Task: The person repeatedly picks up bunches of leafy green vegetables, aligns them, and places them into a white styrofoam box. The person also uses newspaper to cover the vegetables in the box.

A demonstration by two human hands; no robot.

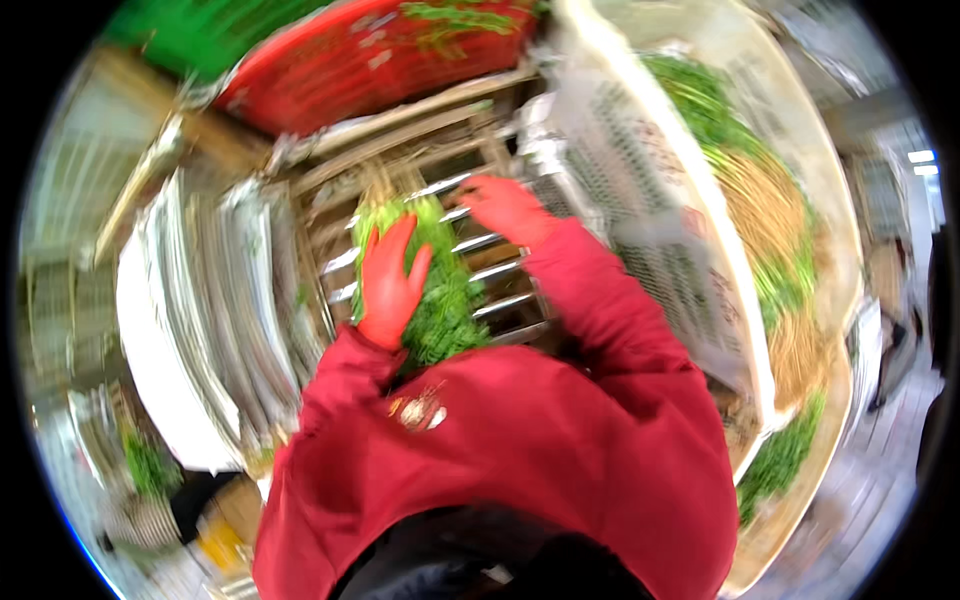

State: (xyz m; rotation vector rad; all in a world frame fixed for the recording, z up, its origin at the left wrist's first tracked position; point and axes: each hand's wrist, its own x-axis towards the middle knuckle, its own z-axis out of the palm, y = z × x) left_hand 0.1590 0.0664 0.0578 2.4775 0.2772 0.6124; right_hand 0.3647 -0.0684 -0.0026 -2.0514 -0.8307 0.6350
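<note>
A bunch of leafy greens with pale stems and roots (442, 300) lies before me on a slatted rack with shiny metal bars (499, 274). Its leaves point toward my body and its roots lie at the far side. My left hand (391, 281), in an orange-red rubber glove, rests on the bunch with its fingers spread. My right hand (510, 210), gloved alike, is over the rack just right of the stems. Its fingers are partly bent and blurred, with nothing visible in them.
Stacked sheets or flattened packaging (217, 300) stand at my left. Beyond the rack is a red plastic basket (322, 82), with a green one (202, 37) behind it. To my right, a large pale crate (840, 247) holds bundles of greens with brown roots (761, 202).
</note>
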